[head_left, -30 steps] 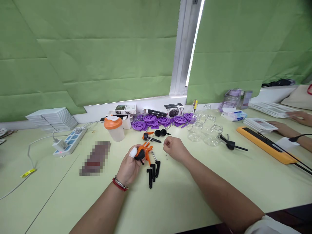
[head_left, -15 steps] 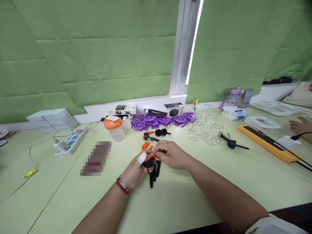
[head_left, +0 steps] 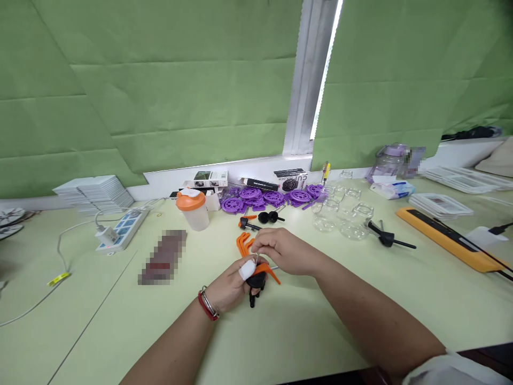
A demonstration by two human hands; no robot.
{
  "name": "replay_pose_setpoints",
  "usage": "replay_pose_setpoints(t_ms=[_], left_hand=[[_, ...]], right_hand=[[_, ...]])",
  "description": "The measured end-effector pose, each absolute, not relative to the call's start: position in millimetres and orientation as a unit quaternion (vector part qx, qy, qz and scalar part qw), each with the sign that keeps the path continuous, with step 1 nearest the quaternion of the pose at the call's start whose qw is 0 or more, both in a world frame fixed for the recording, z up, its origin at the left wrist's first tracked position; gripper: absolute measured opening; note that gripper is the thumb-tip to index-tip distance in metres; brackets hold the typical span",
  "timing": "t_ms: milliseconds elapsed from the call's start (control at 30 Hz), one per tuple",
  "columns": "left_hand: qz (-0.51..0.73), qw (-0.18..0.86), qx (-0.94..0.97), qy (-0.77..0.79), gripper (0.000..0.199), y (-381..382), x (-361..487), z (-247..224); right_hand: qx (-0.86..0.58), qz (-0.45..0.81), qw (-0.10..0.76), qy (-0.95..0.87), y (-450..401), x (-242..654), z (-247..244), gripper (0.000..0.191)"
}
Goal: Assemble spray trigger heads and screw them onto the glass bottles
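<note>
My left hand [head_left: 229, 286], its thumb wrapped in white, is closed around a black rounded part [head_left: 256, 280]. A curved orange lever [head_left: 267, 270] lies across that part, its tip pointing down to the right, and a thin metal rod [head_left: 274, 267] sticks out beside it. Just above, my right hand [head_left: 286, 251] is closed in a pinch on a small shiny metal piece [head_left: 257, 258], too small to name exactly. Black tubes [head_left: 252, 300] lie under my left hand, mostly hidden. Loose orange levers [head_left: 242, 244] rest just beyond my hands.
Behind lie black-and-orange assemblies [head_left: 249, 224], purple wheel-shaped parts [head_left: 273, 199] and small boxes [head_left: 210, 178]. A shaker cup [head_left: 195, 214] and a power strip [head_left: 127, 227] stand left. To the right are clear plastic parts [head_left: 352, 230], another black assembly [head_left: 386, 238] and a yellow-and-black bar [head_left: 449, 240].
The orange lever now sticks out farther to the lower right, with the metal rod showing. My right fingers have risen above the black part. The other person's hand at right has left view.
</note>
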State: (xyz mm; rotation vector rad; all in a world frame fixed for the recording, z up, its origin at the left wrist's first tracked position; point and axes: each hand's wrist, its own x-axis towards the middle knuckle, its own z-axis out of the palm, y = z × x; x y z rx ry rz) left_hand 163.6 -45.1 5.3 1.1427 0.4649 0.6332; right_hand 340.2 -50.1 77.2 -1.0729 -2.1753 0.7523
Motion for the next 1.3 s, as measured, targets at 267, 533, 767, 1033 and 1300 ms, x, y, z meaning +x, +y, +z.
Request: replay_pose_setpoints(t_ms=[267, 533, 767, 1033, 1300], left_hand=[[0.317, 0.78, 0.494, 0.216, 0.036, -47.3, 166.2, 5.3], [0.319, 0.802, 0.461, 0.205, 0.025, -47.9, 167.0, 4.2], [0.301, 0.823, 0.442, 0.193, 0.021, -47.7, 167.4, 3.4], [0.328, 0.83, 0.404, 0.2, 0.024, -48.1, 172.0, 6.4], [0.337, 0.835, 0.388, 0.2, 0.017, -47.7, 171.7, 0.6]], right_hand=[[-0.465, 0.427, 0.488, -0.604, -47.3, 315.1, 42.6, 0.017], [-0.446, 0.45, 0.541, -0.553, -55.2, 309.2, 42.1, 0.014], [-0.438, 0.469, 0.554, -0.531, -54.3, 312.6, 34.3, 0.015], [-0.433, 0.471, 0.542, -0.545, -50.6, 318.7, 30.7, 0.012], [-0.423, 0.489, 0.467, -0.603, -49.4, 322.7, 26.0, 0.011]])
